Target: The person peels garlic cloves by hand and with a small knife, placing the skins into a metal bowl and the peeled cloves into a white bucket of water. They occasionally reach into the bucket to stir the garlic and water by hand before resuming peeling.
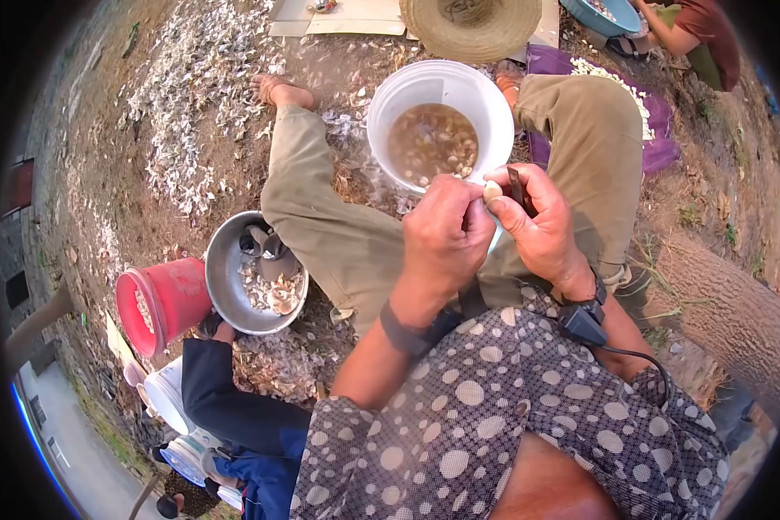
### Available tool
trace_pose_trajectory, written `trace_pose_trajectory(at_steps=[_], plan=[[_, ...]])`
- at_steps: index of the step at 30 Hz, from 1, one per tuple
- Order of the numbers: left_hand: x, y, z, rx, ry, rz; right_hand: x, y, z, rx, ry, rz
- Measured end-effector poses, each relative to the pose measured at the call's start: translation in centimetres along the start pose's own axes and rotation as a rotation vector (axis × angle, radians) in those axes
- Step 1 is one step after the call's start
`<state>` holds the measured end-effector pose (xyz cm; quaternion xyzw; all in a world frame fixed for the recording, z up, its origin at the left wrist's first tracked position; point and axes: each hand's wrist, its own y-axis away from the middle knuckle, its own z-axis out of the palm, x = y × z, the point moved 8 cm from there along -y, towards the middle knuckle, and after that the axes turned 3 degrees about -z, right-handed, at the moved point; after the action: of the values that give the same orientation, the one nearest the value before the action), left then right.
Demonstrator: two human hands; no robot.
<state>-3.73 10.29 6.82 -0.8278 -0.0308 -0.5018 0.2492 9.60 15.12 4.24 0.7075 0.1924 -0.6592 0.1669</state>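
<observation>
Above my lap, my left hand (449, 227) is closed, its fingertips pinched against the end of a pale garlic clove (492, 191). My right hand (539, 224) grips the same clove between thumb and finger, and a small dark-bladed knife (517, 185) sticks up between its fingers. Whether a strip of skin is in the left fingertips is hidden. Just beyond both hands, between my legs, stands a white bucket (380, 130) with cloves in brownish water (433, 139).
To the left are a metal basin (220, 286) with garlic pieces and a red bucket (175, 299). Someone in dark blue clothing (251, 381) sits nearby. A straw hat (420, 30) lies ahead. Peeled cloves lie on purple mesh (661, 143). A log (719, 303) is right.
</observation>
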Motion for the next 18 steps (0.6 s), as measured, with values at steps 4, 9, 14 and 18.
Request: trace_pose_trajectory(at_steps=[4, 9, 14, 18], plan=[[-2.5, 0.5, -0.1, -0.087, 0.323, -0.349, 0.0, -0.2, 0.9, -0.063, -0.203, 0.086], [-5.5, 3.3, 2.6, -0.178, 1.237, -0.845, 0.4, -0.3, 1.0, -0.236, -0.432, 0.289], [-4.7, 2.8, 1.5, -0.117, 0.885, -0.784, 0.4, -0.5, 1.3, -0.149, -0.354, 0.200], [-3.5, 2.3, 1.4, -0.110, 0.741, -0.649, 1.0, -0.2, 0.5, -0.023, -0.378, 0.185]])
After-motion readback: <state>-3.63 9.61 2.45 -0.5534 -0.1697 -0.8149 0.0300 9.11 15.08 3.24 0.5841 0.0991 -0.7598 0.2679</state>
